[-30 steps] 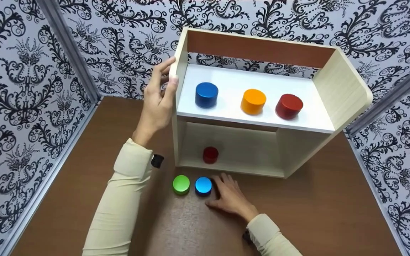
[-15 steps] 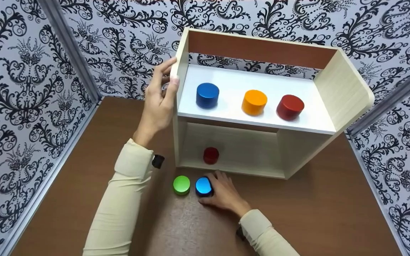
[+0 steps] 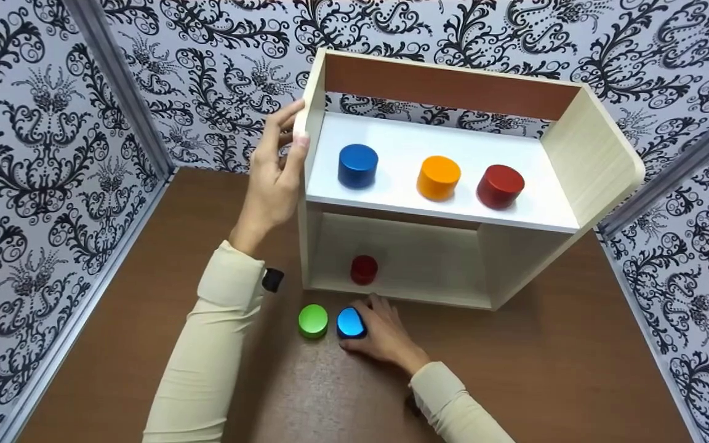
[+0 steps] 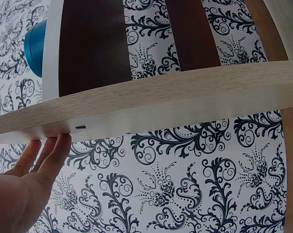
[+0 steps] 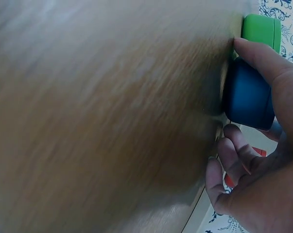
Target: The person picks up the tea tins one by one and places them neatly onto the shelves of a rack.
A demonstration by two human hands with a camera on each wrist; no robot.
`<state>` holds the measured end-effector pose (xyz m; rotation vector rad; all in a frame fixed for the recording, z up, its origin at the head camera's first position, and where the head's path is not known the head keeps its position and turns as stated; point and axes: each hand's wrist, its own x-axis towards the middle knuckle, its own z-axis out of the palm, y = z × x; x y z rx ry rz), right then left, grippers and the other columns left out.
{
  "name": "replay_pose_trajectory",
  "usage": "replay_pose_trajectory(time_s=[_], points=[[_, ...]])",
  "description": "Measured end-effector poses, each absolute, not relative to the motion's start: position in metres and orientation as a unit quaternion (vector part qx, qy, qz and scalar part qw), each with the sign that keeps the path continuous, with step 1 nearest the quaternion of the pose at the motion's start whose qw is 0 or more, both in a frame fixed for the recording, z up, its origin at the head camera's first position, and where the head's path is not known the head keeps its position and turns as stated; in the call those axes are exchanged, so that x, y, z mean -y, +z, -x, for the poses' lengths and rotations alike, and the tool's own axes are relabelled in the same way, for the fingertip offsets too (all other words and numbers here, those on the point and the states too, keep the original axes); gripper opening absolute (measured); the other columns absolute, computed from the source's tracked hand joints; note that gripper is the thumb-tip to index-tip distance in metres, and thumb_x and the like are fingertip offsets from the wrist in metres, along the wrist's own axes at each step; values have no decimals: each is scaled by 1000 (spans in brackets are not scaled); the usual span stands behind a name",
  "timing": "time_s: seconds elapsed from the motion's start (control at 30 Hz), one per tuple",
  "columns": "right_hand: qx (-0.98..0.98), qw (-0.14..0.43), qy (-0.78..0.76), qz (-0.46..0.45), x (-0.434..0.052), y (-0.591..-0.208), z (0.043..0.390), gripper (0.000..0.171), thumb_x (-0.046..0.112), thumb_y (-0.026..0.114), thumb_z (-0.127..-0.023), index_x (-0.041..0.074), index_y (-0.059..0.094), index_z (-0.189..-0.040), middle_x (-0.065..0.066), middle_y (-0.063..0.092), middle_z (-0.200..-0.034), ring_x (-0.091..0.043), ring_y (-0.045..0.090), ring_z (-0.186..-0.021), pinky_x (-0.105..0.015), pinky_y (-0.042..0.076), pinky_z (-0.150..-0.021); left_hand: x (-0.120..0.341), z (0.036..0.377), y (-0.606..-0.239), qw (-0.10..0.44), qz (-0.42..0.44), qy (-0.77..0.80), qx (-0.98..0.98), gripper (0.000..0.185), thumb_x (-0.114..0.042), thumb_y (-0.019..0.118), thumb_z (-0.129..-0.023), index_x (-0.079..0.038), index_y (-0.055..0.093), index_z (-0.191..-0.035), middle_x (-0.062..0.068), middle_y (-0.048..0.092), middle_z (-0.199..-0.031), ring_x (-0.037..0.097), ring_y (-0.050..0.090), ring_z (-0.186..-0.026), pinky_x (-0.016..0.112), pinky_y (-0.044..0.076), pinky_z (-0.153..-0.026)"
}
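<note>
My right hand point(image 3: 385, 335) grips a short blue metallic cylinder point(image 3: 348, 323) on the table, thumb on its near side and fingers around the far side. A green cylinder point(image 3: 313, 321) stands just left of it. In the right wrist view, the thumb lies across the blue cylinder point(image 5: 248, 94), its tip beside the green one point(image 5: 260, 31). My left hand point(image 3: 273, 172) rests its fingertips on the left side panel of a pale wooden two-level shelf point(image 3: 314, 135). The left wrist view shows straight fingertips point(image 4: 63, 141) against the panel's outer face.
On the white upper shelf stand a dark blue cylinder point(image 3: 357, 166), an orange cylinder point(image 3: 439, 178) and a red cylinder point(image 3: 500, 186). Another red cylinder point(image 3: 364, 270) sits in the lower compartment, near its front left. Patterned walls point(image 3: 207, 80) enclose the brown table point(image 3: 551, 369).
My right hand has moved left onto the blue cylinder and closed its thumb and fingers around it. The left hand keeps its place on the shelf panel.
</note>
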<state>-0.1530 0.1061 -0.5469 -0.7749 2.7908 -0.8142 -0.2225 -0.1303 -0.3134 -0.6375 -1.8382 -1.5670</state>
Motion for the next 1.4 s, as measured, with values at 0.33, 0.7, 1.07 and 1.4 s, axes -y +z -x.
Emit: replay_pose_trajectory(time_s=[0.33,0.7,1.07,1.4], points=[[-923,84,-283,247,-109,-544,151,67,40,85,-81,8,60,-133,-26,45,-144,-48,36,-139,-76,27,-108,130,222,-313,312,242,-600,696,44,-19,47,-105,-1,45,-145,27,55,-130,43,59,-109,51,60,-79],[-927,52,-279,245,-126,-533,155,62,42,86,-78,9,64,-126,-9,55,-119,-31,55,-110,-58,45,-97,131,222,-313,317,242,-598,695,43,-18,48,-104,-1,46,-145,27,55,-127,39,60,-109,50,60,-81],[-934,37,-299,194,-159,-521,180,64,39,86,-79,8,61,-130,-10,56,-118,-33,56,-112,-53,49,-98,131,223,-313,315,241,-599,696,44,-19,48,-104,-2,47,-144,25,56,-128,41,59,-110,50,60,-82],[-935,21,-309,174,-182,-513,210,69,34,87,-78,1,60,-132,-18,55,-120,-37,54,-113,-53,47,-100,130,223,-314,317,244,-597,696,44,-19,48,-104,-2,46,-144,25,56,-128,41,59,-110,50,60,-83]])
